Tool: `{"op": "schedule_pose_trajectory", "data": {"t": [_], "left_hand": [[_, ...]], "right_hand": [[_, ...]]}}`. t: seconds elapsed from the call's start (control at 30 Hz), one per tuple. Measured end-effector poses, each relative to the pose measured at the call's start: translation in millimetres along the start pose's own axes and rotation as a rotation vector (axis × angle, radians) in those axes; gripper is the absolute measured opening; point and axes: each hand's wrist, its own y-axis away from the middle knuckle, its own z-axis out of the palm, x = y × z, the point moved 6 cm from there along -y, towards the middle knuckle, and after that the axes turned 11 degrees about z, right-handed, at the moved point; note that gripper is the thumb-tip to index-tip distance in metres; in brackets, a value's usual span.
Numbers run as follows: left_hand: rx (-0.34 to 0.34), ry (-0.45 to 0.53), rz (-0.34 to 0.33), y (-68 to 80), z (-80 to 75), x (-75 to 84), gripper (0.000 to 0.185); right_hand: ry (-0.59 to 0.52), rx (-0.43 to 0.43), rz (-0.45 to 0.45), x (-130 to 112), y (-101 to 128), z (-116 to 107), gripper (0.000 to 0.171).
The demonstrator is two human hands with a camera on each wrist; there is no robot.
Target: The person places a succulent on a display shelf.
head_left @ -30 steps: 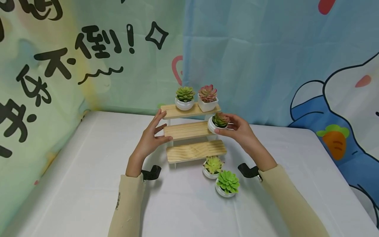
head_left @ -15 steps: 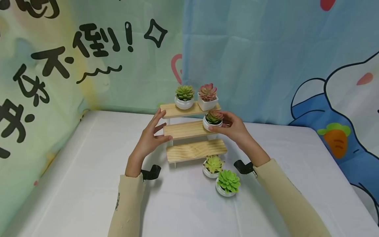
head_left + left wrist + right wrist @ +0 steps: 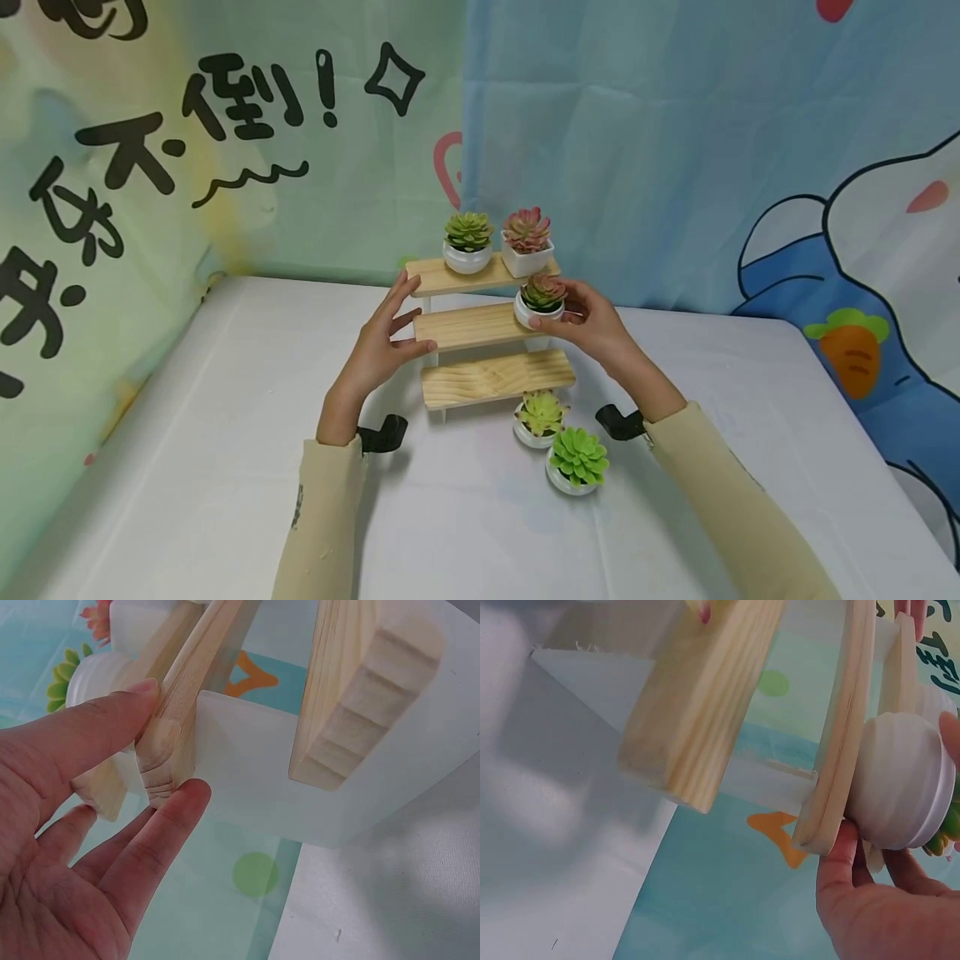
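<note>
The right hand (image 3: 592,323) is holding a small round white pot with a reddish-green succulent (image 3: 542,300), its fingers and thumb curling round the pot's sides; the pot is sitting at the right end of the middle shelf (image 3: 468,326) of the three-step wooden stand (image 3: 491,379). The right wrist view is showing the pot's ribbed base (image 3: 900,780) lying against the middle board's surface, so it appears to be resting on the wood, though I cannot tell whether its full weight is down; the fingers are lying on the pot's outer side, away from the stand's centre.

The left hand (image 3: 381,346) is steadying the stand at the opposite end; its fingers are straight, one fingertip (image 3: 139,694) and another (image 3: 187,796) pressing either side of the middle shelf's left end, the palm staying off the wood.

The shelf's long axis is running left to right between the two hands, with the pot at the right hand's end; bare board is lying leftward of the pot, toward the left hand.

On the top shelf of the stand, a green succulent in a round pot (image 3: 468,242) and a pink succulent in a square pot (image 3: 527,242) are standing side by side; on the white table (image 3: 187,433) just in front of the stand's bottom right corner, a yellow-green succulent (image 3: 538,418) and a bright green succulent (image 3: 576,462) are waiting, nearer the right hand.
</note>
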Motion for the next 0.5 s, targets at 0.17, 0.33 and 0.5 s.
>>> {"op": "schedule_pose_trajectory", "data": {"t": [0.17, 0.33, 0.5], "left_hand": [[-0.008, 0.002, -0.001, 0.2, 1.9, 0.0, 0.089], [-0.011, -0.001, 0.004, 0.6, 0.9, 1.2, 0.089], [-0.004, -0.001, 0.007, 0.4, 0.6, 0.5, 0.089]], "right_hand": [[-0.029, 0.002, 0.004, 5, 7, -4, 0.075], [-0.095, -0.005, -0.023, 12, 18, -8, 0.07], [-0.135, -0.017, -0.046, 16, 31, -9, 0.066]]}}
